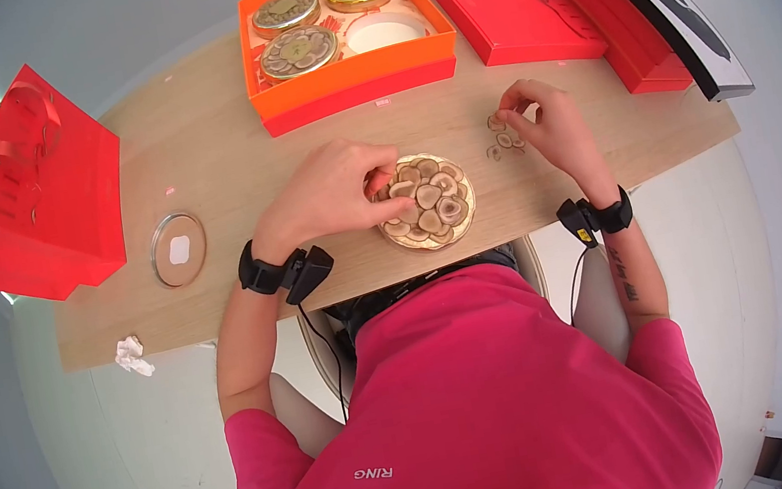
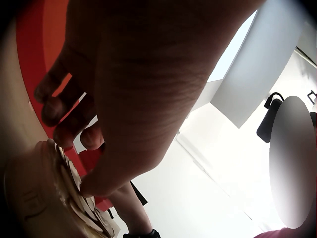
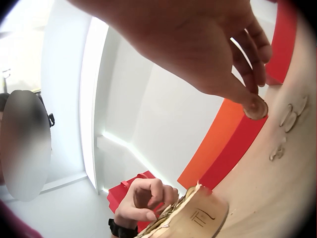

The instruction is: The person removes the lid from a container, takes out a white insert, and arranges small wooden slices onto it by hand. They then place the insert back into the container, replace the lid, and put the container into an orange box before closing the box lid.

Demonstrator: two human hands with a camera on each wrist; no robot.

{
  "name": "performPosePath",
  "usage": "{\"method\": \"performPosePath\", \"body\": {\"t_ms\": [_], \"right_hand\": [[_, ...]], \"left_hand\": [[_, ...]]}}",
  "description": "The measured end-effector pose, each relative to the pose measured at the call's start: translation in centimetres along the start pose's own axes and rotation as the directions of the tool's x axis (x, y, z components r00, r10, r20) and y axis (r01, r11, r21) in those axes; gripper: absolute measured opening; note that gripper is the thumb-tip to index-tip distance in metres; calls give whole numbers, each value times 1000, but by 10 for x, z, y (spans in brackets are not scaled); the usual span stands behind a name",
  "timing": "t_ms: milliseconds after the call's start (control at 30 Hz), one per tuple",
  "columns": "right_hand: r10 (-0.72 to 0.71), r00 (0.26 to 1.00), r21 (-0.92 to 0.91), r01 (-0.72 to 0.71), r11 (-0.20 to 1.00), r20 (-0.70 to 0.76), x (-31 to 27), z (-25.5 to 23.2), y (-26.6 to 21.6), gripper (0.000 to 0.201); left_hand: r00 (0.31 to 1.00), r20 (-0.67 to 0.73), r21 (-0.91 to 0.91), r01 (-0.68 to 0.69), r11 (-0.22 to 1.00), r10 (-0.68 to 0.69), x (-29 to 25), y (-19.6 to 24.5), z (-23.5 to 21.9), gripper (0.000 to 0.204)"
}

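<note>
A round clear jar (image 3: 203, 214) stands at the table's front edge, its mouth heaped with thin brown-rimmed dried slices (image 1: 429, 196). My left hand (image 1: 334, 190) lies over the jar's left side. Its thumb tip touches the slices in the left wrist view, while the other fingers bend loosely, apart from the thumb. To the right, my right hand (image 1: 546, 128) pinches one dried slice (image 3: 256, 111) between thumb and forefinger. Below those fingertips, several loose slices (image 1: 504, 140) lie on the table.
An orange-red gift box (image 1: 356, 78) at the back holds three lidded jars and one vacant round recess. A clear round lid (image 1: 179, 261) and red bag (image 1: 50, 194) are on the left. Red boxes (image 1: 518, 13) and a black-edged panel (image 1: 653, 3) stand back right. Crumpled tissue (image 1: 133, 355) lies front left.
</note>
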State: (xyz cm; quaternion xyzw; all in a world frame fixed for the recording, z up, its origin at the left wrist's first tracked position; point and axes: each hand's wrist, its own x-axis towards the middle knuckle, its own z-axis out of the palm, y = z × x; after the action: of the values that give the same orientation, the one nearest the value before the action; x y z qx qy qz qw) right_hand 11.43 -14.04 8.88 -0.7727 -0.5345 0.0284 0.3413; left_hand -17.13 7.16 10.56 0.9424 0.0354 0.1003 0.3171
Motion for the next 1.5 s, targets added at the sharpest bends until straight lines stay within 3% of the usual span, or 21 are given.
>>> {"method": "performPosePath", "body": {"t_ms": [167, 267, 467, 567, 767, 1000, 1133, 1200, 1500], "right_hand": [[41, 997, 204, -54, 977, 70, -10, -9, -44, 16], [-7, 986, 254, -36, 966, 166, -20, -7, -73, 17], [-39, 937, 226, -43, 973, 346, -20, 0, -78, 16], [-96, 964, 142, 62, 988, 248, -23, 5, -65, 17], [-12, 997, -20, 14, 1000, 77, -15, -13, -31, 15], [142, 975, -206, -106, 973, 171, -18, -22, 1, 21], [126, 974, -213, -85, 973, 190, -15, -11, 3, 22], [120, 973, -220, -76, 973, 195, -13, -5, 6, 22], [88, 966, -79, -71, 994, 242, -9, -7, -4, 17]], "left_hand": [[1000, -12, -60, -6, 998, 6, 0, -1, 0, 40], [999, -36, -59, -6, 998, 4, 0, 1, 0, 38], [999, -48, -28, -9, 1000, 7, 1, 3, 0, 37], [999, -39, -39, 2, 999, -3, 1, 2, 0, 36], [999, -36, -41, -4, 999, 3, 1, 0, 2, 35], [998, -42, -70, 47, 996, -50, 1, 6, -1, 27], [965, -85, -83, -256, 963, 249, 1, 2, 5, 16], [931, -62, -73, -364, 928, 361, 1, 1, 10, 22], [929, 75, -8, -364, 931, 363, 0, -6, 20, 28]]}}
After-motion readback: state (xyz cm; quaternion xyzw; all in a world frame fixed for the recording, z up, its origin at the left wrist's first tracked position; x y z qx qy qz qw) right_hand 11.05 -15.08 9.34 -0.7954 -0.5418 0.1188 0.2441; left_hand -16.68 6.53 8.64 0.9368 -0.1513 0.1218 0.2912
